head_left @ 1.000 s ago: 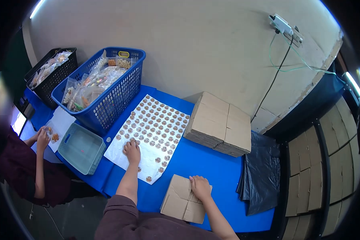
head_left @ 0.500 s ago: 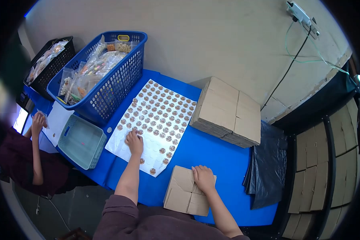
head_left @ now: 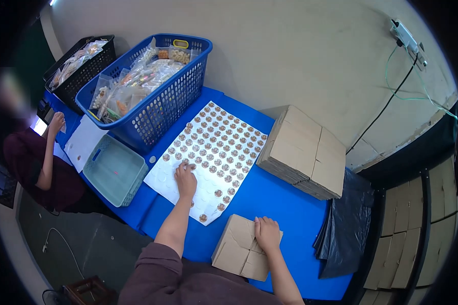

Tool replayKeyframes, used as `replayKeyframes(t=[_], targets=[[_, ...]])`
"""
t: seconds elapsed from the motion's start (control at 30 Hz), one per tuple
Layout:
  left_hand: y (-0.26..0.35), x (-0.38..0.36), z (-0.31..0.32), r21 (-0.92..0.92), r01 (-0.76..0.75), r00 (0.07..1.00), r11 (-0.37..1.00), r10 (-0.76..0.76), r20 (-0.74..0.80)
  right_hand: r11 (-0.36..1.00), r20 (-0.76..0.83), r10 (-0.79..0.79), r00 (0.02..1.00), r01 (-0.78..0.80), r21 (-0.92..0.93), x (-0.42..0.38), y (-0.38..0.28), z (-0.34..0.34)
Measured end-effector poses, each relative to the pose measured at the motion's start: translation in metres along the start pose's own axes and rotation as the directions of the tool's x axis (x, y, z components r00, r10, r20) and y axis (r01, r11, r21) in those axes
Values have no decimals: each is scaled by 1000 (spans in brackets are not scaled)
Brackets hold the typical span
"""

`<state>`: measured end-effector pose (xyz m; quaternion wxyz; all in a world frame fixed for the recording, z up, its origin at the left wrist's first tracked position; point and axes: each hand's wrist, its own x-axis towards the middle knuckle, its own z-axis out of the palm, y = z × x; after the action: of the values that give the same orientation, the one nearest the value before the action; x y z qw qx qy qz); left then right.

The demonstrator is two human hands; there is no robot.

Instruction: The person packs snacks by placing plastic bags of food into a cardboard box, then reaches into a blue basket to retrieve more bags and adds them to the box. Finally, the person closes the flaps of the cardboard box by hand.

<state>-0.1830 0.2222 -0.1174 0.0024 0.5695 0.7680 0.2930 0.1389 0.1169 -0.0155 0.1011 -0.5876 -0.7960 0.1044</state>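
My left hand (head_left: 186, 182) is over a white sheet of round stickers (head_left: 177, 195), its fingertips bent together at one brown round sticker (head_left: 189, 166) among bare spots. Several rows of stickers are still on the sheet's far part, with a few along its near right edge. My right hand (head_left: 267, 234) lies on a small folded cardboard box (head_left: 237, 244) in front of my body, fingers curled over its far edge. The thumb's hold is partly hidden.
A blue basket (head_left: 165, 91) and a black basket (head_left: 86, 71) hold filled clear bags. Beside them is a green-grey tray (head_left: 116, 175). Flattened cardboard boxes (head_left: 300, 142) are stacked at right, near black plastic bags (head_left: 346, 229). Another person (head_left: 40, 162) sits at left.
The view has shifted, so the table's things appear farther right. My left fingertips stay at the sticker sheet and my right hand stays on the box. The other person's hand has risen.
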Motion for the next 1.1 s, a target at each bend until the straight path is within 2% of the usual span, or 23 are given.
replayKeyframes(t=[0.07, 0.13, 0.2, 0.27, 0.33, 0.4, 0.53, 0.6, 0.77, 0.93, 1.07, 1.1], targets=[[3, 1, -3, -56, -57, 998, 997, 58, 24, 999, -76, -5, 997, 8, 36, -1, 0, 2], [6, -1, -8, -105, -102, 993, 989, 107, 44, 999, -71, -4, 997, 7, 38, -3, 0, 1], [12, -1, -9, 21, -7, 984, 1000, 11, -180, 999, -67, -12, 998, 15, 43, -2, -2, 1], [6, 3, -5, 29, 55, 977, 998, -47, -206, 1000, -27, 13, 1000, -13, -27, 0, -4, -2], [5, 1, -3, 0, 60, 996, 998, -59, -73, 1000, -26, 0, 1000, -1, -26, -1, -3, 2], [7, -1, -3, 24, 63, 991, 998, -60, -117, 1000, -41, -3, 999, 2, -23, -1, 0, 5], [6, -1, -7, 48, 47, 993, 998, -41, -106, 1000, -66, -13, 998, 13, -1, 1, -6, 3], [6, 0, -6, -25, 67, 995, 997, -68, -67, 1000, -40, 11, 999, -12, -27, 2, -8, 1], [4, 1, -3, -27, 64, 993, 998, -67, -97, 999, -70, 20, 997, -22, -26, 1, -11, 0], [3, 0, -1, -15, 38, 998, 999, -39, -48, 999, -101, 32, 994, -33, -3, -2, -8, 4], [4, 1, -1, 19, 22, 996, 1000, -20, -90, 999, -94, 44, 995, -45, -7, 0, -12, 2], [3, 1, -1, -26, 28, 996, 999, -30, -80, 999, -83, 48, 995, -49, -7, -1, -10, 2]])
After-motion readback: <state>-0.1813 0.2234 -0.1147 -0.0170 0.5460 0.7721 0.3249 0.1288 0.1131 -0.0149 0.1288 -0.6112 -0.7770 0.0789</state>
